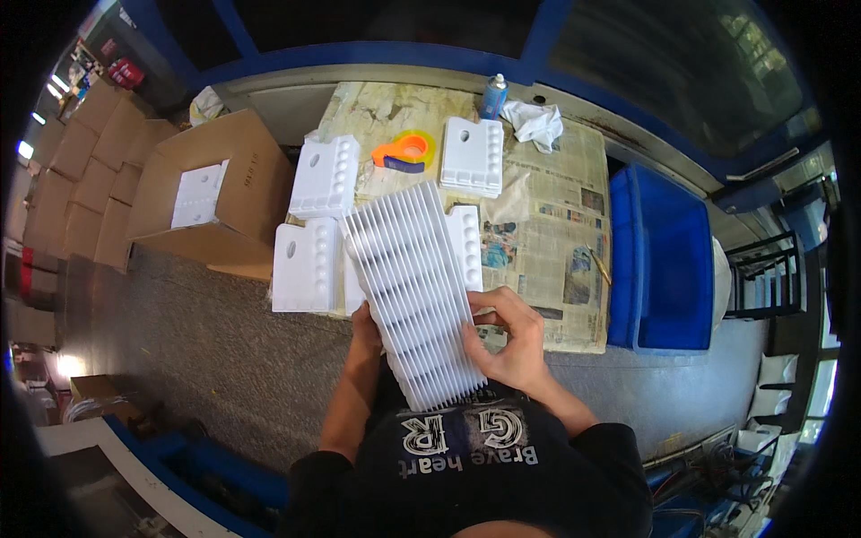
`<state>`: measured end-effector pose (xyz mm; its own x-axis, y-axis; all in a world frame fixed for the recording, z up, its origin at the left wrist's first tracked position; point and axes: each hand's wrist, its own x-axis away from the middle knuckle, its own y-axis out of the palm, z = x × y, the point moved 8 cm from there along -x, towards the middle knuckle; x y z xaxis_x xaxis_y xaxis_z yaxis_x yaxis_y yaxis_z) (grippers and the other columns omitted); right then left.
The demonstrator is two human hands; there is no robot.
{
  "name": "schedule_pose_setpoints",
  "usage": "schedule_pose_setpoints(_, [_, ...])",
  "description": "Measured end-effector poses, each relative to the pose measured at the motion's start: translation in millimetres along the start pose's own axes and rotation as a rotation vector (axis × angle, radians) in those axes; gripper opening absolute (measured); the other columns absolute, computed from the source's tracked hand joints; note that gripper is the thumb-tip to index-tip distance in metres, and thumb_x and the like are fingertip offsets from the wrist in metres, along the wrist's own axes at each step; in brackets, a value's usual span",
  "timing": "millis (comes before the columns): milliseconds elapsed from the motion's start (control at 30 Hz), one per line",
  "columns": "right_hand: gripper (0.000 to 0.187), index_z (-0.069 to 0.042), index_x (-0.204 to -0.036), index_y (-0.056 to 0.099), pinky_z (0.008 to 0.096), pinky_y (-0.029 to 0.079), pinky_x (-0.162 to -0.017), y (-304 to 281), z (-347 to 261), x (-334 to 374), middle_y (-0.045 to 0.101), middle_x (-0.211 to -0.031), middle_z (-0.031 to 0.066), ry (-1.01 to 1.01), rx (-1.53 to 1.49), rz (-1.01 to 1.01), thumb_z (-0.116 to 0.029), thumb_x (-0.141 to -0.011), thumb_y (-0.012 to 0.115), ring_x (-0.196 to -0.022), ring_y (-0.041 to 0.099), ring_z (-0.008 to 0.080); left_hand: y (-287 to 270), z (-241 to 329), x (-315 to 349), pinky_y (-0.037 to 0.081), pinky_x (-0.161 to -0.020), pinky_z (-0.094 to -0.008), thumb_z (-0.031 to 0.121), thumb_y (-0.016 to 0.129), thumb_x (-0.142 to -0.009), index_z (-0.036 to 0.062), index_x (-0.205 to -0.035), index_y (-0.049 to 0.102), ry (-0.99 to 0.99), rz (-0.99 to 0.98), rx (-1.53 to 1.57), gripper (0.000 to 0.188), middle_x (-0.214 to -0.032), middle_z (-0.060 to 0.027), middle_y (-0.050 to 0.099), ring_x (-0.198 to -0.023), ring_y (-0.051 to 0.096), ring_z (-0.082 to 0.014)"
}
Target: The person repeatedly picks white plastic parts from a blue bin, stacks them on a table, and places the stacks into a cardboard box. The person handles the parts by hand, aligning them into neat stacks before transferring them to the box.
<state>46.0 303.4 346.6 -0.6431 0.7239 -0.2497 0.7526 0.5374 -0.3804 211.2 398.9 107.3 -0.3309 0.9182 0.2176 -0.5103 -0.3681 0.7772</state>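
Note:
A tall stack of white plastic paint palettes (413,287) is held between my hands in front of my body, its many thin edges facing up. My left hand (366,328) grips the stack's left side, with most of its fingers hidden behind it. On the other side, my right hand (511,339) has its thumb and fingers closed on the palettes' edges. Beyond the stack, more palettes lie in piles on the table: one at the back left (325,177), one at the near left (305,267) and one at the back right (473,154). Each shows a thumb hole and round wells.
Newspaper (547,260) covers the table's right part. An orange tape dispenser (404,152), a blue spray can (493,97) and a white cloth (535,124) lie toward the back. An open carton (242,193) holding palettes stands left; a blue bin (668,260) stands right.

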Motion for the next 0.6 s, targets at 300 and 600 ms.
schedule_pose_setpoints(300, [0.037,-0.004,-0.109,0.061,0.0286,0.057,-0.074,-15.1,-4.1,18.9,0.049,-0.120,0.0158,-0.042,0.030,0.212,0.006,-0.074,0.066,-0.107,0.058,0.0257,17.2,-14.4,-10.3,0.051,-0.090,-0.0427,0.049,0.064,-0.075,0.0003,-0.136,0.040,-0.089,-0.090,0.029,0.082,-0.124,-0.0176,0.056,-0.107,0.060,-0.0295])
schedule_pose_setpoints(600, [0.033,-0.008,-0.087,0.068,0.0311,0.059,-0.074,-17.3,-13.9,31.8,0.042,-0.125,0.0194,-0.259,0.311,0.135,0.015,-0.065,0.062,-0.115,0.053,0.0351,36.2,-18.0,-20.8,0.051,-0.090,-0.0426,0.049,0.065,-0.074,0.0004,-0.137,0.039,-0.150,-0.176,0.052,0.083,-0.125,-0.0178,0.056,-0.108,0.060,-0.0295])
